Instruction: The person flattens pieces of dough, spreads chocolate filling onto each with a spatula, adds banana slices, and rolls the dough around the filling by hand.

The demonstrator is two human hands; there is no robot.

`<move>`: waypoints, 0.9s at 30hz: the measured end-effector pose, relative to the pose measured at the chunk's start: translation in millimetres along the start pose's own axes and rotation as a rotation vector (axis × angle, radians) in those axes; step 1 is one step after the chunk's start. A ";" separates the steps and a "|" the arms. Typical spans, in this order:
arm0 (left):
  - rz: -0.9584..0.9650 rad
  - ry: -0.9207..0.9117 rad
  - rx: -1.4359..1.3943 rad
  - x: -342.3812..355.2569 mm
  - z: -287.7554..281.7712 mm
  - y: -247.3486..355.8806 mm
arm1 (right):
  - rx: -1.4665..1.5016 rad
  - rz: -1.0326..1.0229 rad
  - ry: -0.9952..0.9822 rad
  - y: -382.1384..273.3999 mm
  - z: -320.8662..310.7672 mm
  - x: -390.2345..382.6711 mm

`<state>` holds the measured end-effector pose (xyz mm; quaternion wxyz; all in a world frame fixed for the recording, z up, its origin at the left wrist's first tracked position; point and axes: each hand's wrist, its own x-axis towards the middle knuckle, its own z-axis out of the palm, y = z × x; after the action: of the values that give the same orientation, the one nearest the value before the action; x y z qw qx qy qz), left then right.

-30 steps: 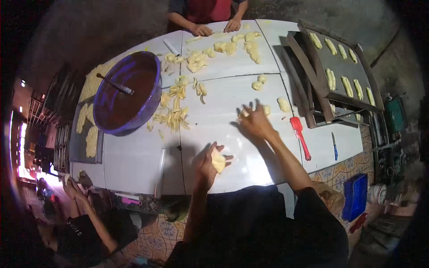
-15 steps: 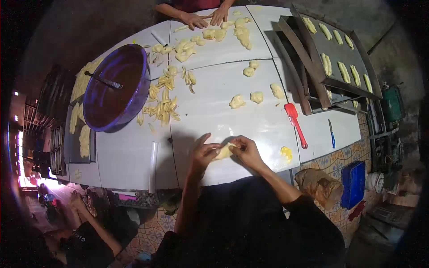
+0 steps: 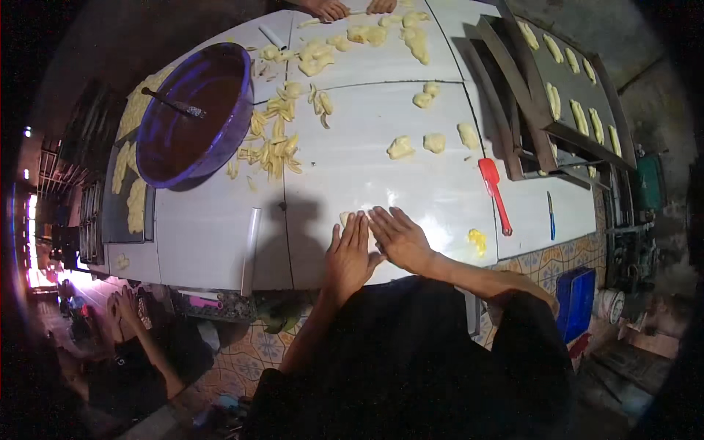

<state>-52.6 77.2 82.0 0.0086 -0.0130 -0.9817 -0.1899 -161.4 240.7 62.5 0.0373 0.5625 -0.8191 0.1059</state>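
Note:
Both my hands lie flat on the white tabletop (image 3: 433, 194) near its front edge. Under the fingers of my left hand (image 3: 350, 257) a piece of pale yellow dough (image 3: 345, 218) shows only at its edge; the rest is covered. My right hand (image 3: 402, 240) rests beside it, fingers stretched forward, its thumb close to the left one. Whether the right palm also touches the dough is hidden. Farther ahead sit a few dough lumps (image 3: 434, 142). A red spatula (image 3: 496, 194) lies to the right, with a yellow smear (image 3: 477, 240) near it.
A large purple basin (image 3: 238, 125) holds brown filling and a utensil. Beside it lie peeled yellow strips (image 3: 271, 150). At the right, stacked metal trays (image 3: 579, 88) carry shaped dough; a blue-handled knife (image 3: 551, 220) is below. A co-worker's hands (image 3: 330, 9) work at the far edge.
My hands held the dough piece up between their fingers; now it is down on the table with both hands flattened over it. The view has shifted slightly.

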 end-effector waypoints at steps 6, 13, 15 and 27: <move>-0.097 0.218 -0.129 -11.0 0.3 -40.3 | 0.045 0.041 -0.004 12.1 -0.5 -12.4; -1.145 0.368 0.190 -116.3 -6.1 -137.6 | 0.354 0.182 0.051 13.9 -20.6 -23.4; -0.492 0.526 0.399 -135.9 21.3 -140.6 | 0.365 0.131 0.211 15.1 -17.7 -24.5; -0.045 0.507 -0.096 -23.7 11.9 -22.3 | 0.373 0.154 0.218 20.1 4.2 -29.3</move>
<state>-29.6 60.5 62.2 0.2493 0.0565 -0.9381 -0.2338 -169.2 273.6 50.4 0.0129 0.4809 -0.8169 0.3181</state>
